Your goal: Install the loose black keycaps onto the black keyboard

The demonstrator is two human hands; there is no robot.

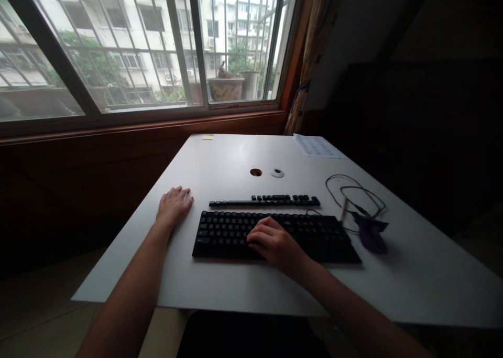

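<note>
My left hand (pixel 174 206) lies flat on the white table, left of a black keyboard (pixel 228 235), with its fingers stretched out and nothing in them. Over the middle of that keyboard is my right hand (pixel 271 240), its fingers bent and drawn together at the keys. Whatever the fingertips hold, if anything, is hidden. Light key markings show on the keyboard's left part, while its right part is too dark to make out key by key. Just behind it runs a row of loose black keycaps (pixel 275 197) along a thin dark strip (pixel 236 203).
To the right lie a looped black cable (pixel 371 193), a thin light stick (pixel 344 209) and a crumpled purple cloth (pixel 371 234). Farther back are a cable hole (pixel 255 172), its round cover (pixel 277 173), printed paper (pixel 316 146) and a yellow note (pixel 208 137).
</note>
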